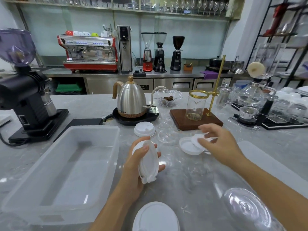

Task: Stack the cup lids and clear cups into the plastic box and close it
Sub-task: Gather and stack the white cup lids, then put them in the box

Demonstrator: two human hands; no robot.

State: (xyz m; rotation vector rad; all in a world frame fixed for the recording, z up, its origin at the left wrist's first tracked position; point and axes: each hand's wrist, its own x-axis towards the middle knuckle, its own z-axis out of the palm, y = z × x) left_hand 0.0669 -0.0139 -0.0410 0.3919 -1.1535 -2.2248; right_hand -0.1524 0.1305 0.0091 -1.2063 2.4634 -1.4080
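Two hands work over a grey marble worktop (166, 189) in the head view. The left hand (141, 162) grips a small stack of white cup lids (149, 161) held on edge, thumb on the near face and fingertips curled round the far rim. The right hand (218, 144) reaches down with bent fingers onto a pair of white lids (191, 145) lying overlapped on the worktop; its fingertips touch the upper one, though whether they pinch it I cannot tell. Another white lid (144, 129) lies flat just beyond the left hand, with clear lids (165, 129) beside it. One more white lid (155, 217) sits at the near edge, and a clear domed lid (248, 209) lies at the near right. The plastic box (106, 164) stands open to the left of the hands. Behind, a steel kettle (130, 100) rests on its black base, near a wooden drip stand (195, 120) carrying a glass jar.
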